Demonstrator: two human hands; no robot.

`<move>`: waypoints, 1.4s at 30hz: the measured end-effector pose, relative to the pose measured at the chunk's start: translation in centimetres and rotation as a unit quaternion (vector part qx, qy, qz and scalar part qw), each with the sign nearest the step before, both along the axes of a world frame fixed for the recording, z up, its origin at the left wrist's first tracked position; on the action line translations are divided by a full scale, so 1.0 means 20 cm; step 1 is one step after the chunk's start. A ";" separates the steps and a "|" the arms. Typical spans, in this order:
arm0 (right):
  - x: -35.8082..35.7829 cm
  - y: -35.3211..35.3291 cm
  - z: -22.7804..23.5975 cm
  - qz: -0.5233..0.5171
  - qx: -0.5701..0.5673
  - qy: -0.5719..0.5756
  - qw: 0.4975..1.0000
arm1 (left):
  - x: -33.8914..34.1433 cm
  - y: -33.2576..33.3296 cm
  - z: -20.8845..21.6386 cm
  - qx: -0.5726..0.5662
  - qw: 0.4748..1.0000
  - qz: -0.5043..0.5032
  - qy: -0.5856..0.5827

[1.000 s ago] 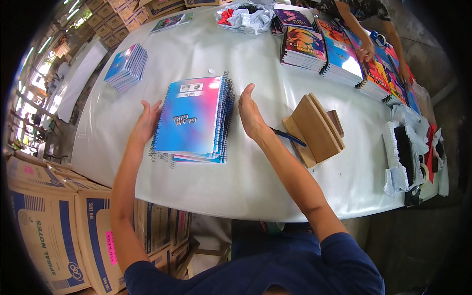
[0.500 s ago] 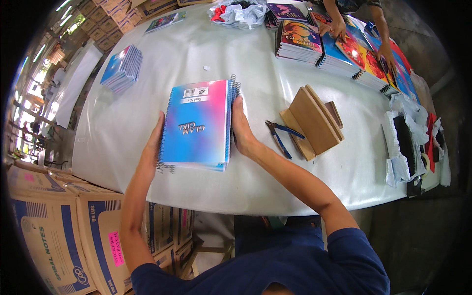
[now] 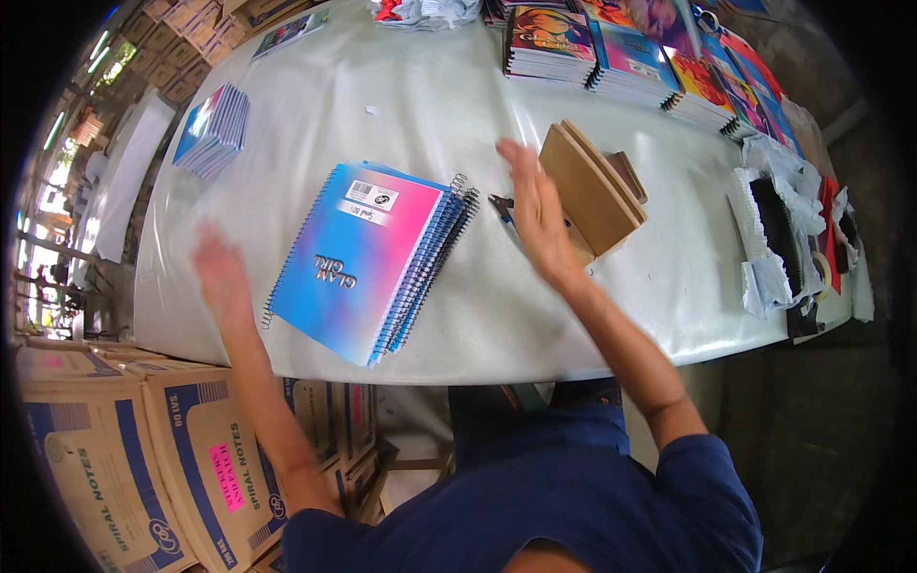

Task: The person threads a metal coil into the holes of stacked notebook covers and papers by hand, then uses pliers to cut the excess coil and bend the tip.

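Note:
A stack of spiral notebooks (image 3: 353,258) with pink and blue covers lies turned at an angle on the table in front of me, wire coils showing along both sides. To its left, my left hand (image 3: 222,267) is apart from the stack; motion blurs it, but its fingers look stretched out and hold nothing. My right hand (image 3: 540,215) is raised to the right of the stack, fingers extended and nothing in them. Behind that hand sit pliers (image 3: 502,206) with dark jaws, partly hidden, beside a brown wooden block stand (image 3: 597,191).
A smaller notebook stack (image 3: 212,132) stands at the far left of the white-covered table (image 3: 401,124). Rows of notebook stacks (image 3: 630,67) fill the far right. Torn wrapping (image 3: 764,244) and a tape roll (image 3: 821,272) lie at the right edge. Cardboard boxes (image 3: 105,458) stand lower left.
Both my hands have let go of the notebook stack and moved apart, left hand leftward, right hand up and right. The stack now sits turned clockwise. The other person's hands have left view.

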State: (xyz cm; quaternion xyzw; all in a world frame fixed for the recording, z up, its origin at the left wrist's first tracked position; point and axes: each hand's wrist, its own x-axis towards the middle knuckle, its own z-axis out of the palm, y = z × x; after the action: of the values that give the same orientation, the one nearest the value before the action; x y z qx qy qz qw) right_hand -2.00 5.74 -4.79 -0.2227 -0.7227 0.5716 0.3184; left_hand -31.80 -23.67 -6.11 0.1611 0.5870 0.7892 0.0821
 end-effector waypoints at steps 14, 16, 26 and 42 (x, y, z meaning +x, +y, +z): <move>-0.44 0.38 -0.05 0.430 -0.020 -0.297 0.852 | 1.05 0.33 -0.37 0.176 0.967 0.128 -0.136; -0.45 0.40 -0.06 0.420 -0.015 -0.306 0.854 | 1.03 0.32 -0.35 0.138 0.971 0.130 -0.146; 0.18 0.06 -0.24 0.053 0.237 -0.062 0.968 | 0.66 0.11 0.27 -0.243 0.938 0.175 0.175; -0.14 0.11 -0.33 0.077 0.395 -0.209 0.891 | -0.10 0.63 0.00 -0.378 0.839 -0.327 -0.216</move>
State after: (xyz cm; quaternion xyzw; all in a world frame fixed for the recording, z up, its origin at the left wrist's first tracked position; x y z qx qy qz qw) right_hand -4.88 7.93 -11.47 -0.1364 -0.9536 0.2016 0.1772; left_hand -33.86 -10.97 -6.05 0.1255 0.7201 0.4485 0.5144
